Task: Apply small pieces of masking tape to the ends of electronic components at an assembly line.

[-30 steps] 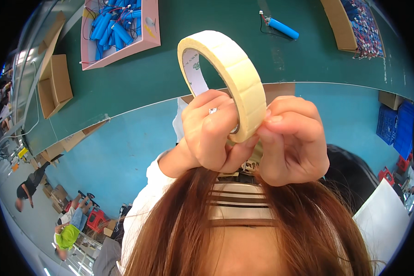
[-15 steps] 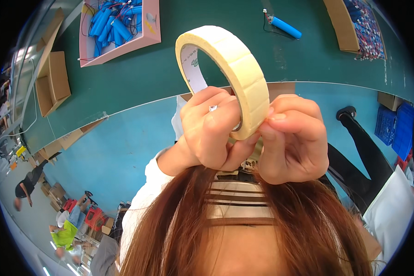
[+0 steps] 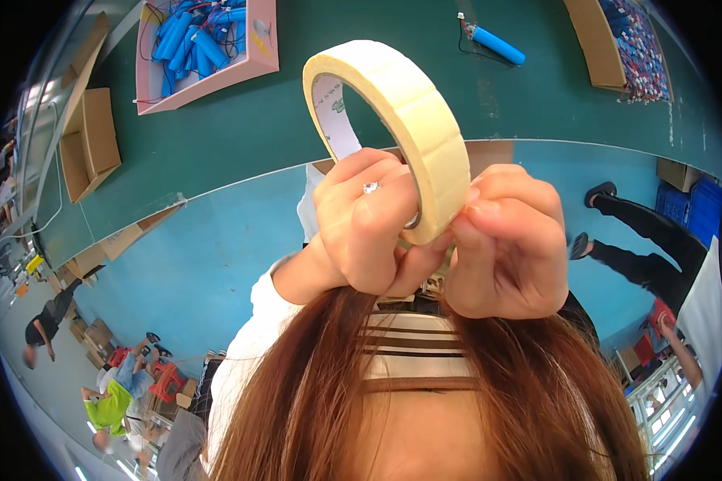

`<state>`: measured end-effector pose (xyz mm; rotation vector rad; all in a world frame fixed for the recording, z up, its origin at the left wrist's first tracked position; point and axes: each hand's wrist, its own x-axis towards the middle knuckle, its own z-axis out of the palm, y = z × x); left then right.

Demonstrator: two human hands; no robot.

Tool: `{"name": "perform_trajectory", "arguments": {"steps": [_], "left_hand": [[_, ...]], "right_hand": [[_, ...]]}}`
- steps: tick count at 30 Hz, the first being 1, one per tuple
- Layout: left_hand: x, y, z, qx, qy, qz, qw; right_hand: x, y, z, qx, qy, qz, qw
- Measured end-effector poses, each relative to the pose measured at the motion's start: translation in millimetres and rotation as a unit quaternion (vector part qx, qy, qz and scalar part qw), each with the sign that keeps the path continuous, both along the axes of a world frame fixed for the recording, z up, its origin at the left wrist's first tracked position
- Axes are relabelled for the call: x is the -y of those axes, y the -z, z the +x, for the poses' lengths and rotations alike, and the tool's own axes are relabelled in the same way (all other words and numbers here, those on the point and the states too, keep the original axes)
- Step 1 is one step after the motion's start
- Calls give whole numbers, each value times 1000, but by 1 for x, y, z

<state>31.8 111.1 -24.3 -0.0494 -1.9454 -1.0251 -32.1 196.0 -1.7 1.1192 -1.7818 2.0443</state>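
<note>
A roll of cream masking tape [image 3: 425, 136] is held up in front of me, above the near edge of the green table. My left hand [image 3: 367, 224] is closed on its lower part, with fingers through the ring and a ring with a clear stone on one finger. At the roll's lower right side my right hand [image 3: 512, 244] is closed in a pinch, thumb and forefinger against the tape's outer face. What lies between those fingertips is too small to make out. Several crosswise creases run over the outer face of the tape.
On the green table [image 3: 217, 136] stand a pink box [image 3: 208, 88] of blue cylindrical batteries with wires, one loose blue battery [image 3: 497, 46], and a cardboard box [image 3: 595, 44] of wired connectors [image 3: 640, 56]. An open cardboard box [image 3: 90, 144] sits left. Another person's legs [image 3: 650, 216] show right.
My hands and the tape roll have barely moved. The person at the right has shifted, and their legs are now farther to the right, apart from my right hand.
</note>
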Motion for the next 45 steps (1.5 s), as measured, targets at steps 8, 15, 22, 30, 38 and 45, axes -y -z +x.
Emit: {"name": "perform_trajectory", "arguments": {"steps": [8, 15, 22, 30, 38, 45], "left_hand": [[-2, 4, 0, -2, -11, -9, 1000], [-4, 2, -1, 14, -40, -23, 999], [-4, 4, -2, -12, -43, -33, 998], [-3, 11, 0, -30, -47, -42, 998], [1, 7, 0, -14, -23, -47, 999], [2, 9, 1, -14, -33, -54, 998]], "right_hand": [[-4, 2, -1, 7, -19, 21, 1000], [-2, 5, 0, -18, 4, 18, 1000], [4, 7, 2, -35, 35, -17, 999], [-2, 6, -1, -12, -29, 9, 999], [0, 9, 0, -35, 2, 6, 999], [7, 9, 5, -27, 50, -8, 998]]}}
